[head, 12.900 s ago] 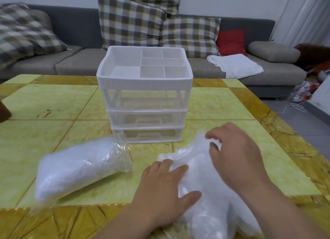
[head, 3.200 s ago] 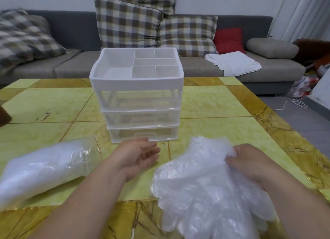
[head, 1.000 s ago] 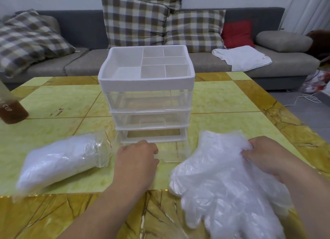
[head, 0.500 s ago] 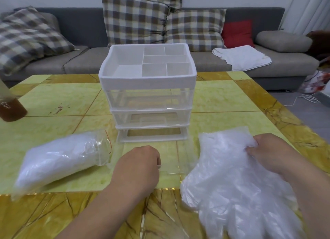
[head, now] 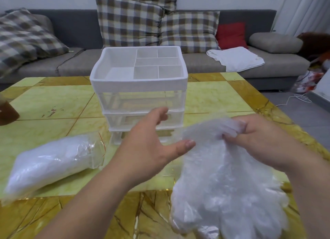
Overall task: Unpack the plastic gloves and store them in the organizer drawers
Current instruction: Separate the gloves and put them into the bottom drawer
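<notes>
Gloves (head: 228, 185): loose clear stack at 5 o'clock on the near table (head: 53, 99) edge, finger ends toward the viewer, cuff end lifted. Right hand (head: 264, 142) pinches the cuff end between thumb and curled fingers, probably to keep the slippery pile together as one bundle. Left hand (head: 151, 146) at centre holds nothing, fingers spread wide, palm turned toward the stack, thumb tip at its edge; reads as ready to support or fold the pile. Sealed bag of gloves (head: 53, 160) lies on its side at 8 o'clock, well apart from the hands, not yet unpacked. Bottom drawer (head: 168, 171) looks pulled out toward the viewer, between hands and tower; clear walls hard to trace, so not certain. Organizer (head: 139, 83) at 12 o'clock, drawer fronts facing the viewer, divided top tray holding nothing visible. My read: the stack goes in that drawer next. Brown bottle (head: 7, 112) at 9 o'clock edge. Sofa (head: 80, 63) with checked cushions behind.
</notes>
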`<state>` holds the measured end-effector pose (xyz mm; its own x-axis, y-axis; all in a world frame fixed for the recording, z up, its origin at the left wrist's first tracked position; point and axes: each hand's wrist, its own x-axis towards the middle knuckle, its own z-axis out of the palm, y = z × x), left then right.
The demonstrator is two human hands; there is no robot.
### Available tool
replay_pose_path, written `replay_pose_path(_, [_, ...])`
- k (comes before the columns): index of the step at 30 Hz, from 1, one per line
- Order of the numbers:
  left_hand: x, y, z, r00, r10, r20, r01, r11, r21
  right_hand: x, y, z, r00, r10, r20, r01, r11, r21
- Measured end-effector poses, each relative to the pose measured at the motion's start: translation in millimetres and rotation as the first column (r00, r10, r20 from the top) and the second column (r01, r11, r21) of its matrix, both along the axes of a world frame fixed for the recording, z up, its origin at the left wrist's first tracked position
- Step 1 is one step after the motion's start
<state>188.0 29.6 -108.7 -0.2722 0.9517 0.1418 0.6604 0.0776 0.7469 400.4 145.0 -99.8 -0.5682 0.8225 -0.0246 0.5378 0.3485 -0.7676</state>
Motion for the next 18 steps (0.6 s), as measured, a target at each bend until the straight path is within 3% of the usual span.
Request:
replay_pose_path(3, [16, 2, 15, 0.967, -0.086, -0.239, 0.074, 0.996, -0.057, -15, -6, 2, 0.994, 0.111, 0.02, -0.111, 0.994, -0.003])
replay_pose_path(6, [16, 9, 15, 0.959, -0.112, -0.259, 0.091, 0.992, -0.091, -28, -11, 7, 0.978, 0.205, 0.037, -0.205, 0.979, -0.006])
replay_pose_path(10, [0, 12, 13, 0.975, -0.179, -0.131, 0.158, 0.975, -0.157, -38, -13, 15, 0.967, 0.246, 0.069, -0.249, 0.967, 0.046])
replay_pose_path(18, [-20, 3, 33, 0.945, -0.324, 0.049, 0.327, 0.934, -0.146, -53, -24, 39, 0.942, 0.302, 0.148, -0.321, 0.939, 0.126])
